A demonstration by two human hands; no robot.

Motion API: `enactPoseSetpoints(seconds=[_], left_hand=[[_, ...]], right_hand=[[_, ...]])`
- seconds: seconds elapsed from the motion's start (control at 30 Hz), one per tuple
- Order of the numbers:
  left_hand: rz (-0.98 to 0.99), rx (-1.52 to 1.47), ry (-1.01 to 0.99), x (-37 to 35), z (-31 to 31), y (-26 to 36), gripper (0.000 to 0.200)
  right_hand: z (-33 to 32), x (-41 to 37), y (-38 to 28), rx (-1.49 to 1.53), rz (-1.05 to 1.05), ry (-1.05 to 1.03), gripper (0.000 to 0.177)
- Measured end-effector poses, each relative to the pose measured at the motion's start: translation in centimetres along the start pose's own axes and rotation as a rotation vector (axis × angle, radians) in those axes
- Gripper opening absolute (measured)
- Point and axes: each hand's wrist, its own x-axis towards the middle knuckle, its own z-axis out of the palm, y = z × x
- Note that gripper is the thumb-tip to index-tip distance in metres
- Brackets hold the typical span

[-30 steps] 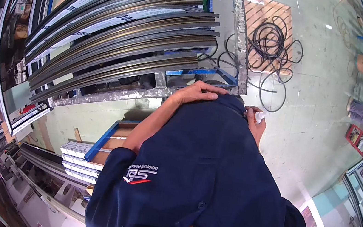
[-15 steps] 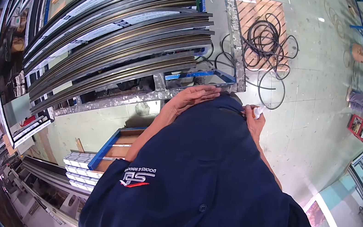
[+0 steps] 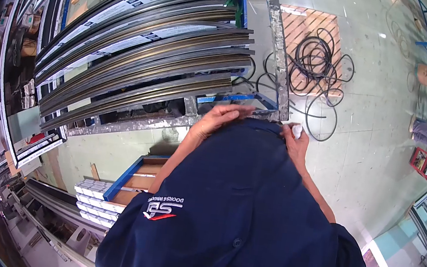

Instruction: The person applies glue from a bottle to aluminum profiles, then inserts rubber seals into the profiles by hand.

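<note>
Left hand (image 3: 221, 119) fingers loosely bent, nothing seen held, at metal frame (image 3: 278, 50) corner. Right hand (image 3: 297, 146) fingers pinch small white piece (image 3: 297, 129). Risk: loose pinch drops it among cables (image 3: 307, 51) beyond.

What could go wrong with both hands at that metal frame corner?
1. The left hand lies at the rough corner of the metal frame; an edge could cut it.
2. The black cable loops lie on the floor just beyond; a step forward could trip.
3. The right hand pinches a small white piece; a loose grip might drop it.
</note>
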Motion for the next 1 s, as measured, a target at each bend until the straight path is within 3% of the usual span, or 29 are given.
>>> enactPoseSetpoints(seconds=[0.13,0.2,0.27,0.33,0.5,0.6,0.67,0.73,0.77,0.87,1.0], left_hand=[[0.201,0.521,0.051,2.3,-0.5,3.0,0.035],[0.626,1.147,0.271,4.7,-0.5,5.8,0.033],[0.837,1.491,0.473,7.0,-0.6,8.5,0.028],[0.825,1.689,0.510,9.2,-2.8,9.3,0.027],[0.649,1.779,0.399,10.2,-4.0,10.6,0.027],[0.660,1.660,0.420,10.2,-4.8,10.7,0.023],[0.740,1.460,0.506,10.5,-5.4,10.4,0.024],[0.708,1.063,0.633,10.4,-6.0,10.0,0.020],[0.647,0.883,0.641,10.5,-6.6,9.9,0.020],[0.646,0.384,0.585,10.3,-8.1,9.9,0.023],[0.719,0.173,0.503,9.7,-9.6,9.5,0.023]], right_hand=[[2.1,4.3,-3.8,0.056,-0.031,-0.020,0.027],[3.8,7.9,-5.6,0.128,-0.053,-0.059,0.030],[6.3,11.1,-7.4,0.273,-0.041,-0.162,0.033],[8.8,13.5,-8.9,0.316,-0.055,-0.247,0.034],[11.1,14.9,-13.4,0.286,-0.145,-0.340,0.034],[10.2,15.1,-14.2,0.145,-0.180,-0.384,0.044],[9.4,15.5,-13.8,-0.153,-0.371,-0.251,0.048],[8.4,14.9,-13.3,-0.275,-0.475,-0.225,0.047],[8.1,14.3,-13.6,-0.361,-0.498,-0.208,0.039],[7.5,13.1,-15.5,-0.538,-0.547,-0.359,0.034],[8.2,12.9,-16.8,-0.547,-0.570,-0.343,0.028]])
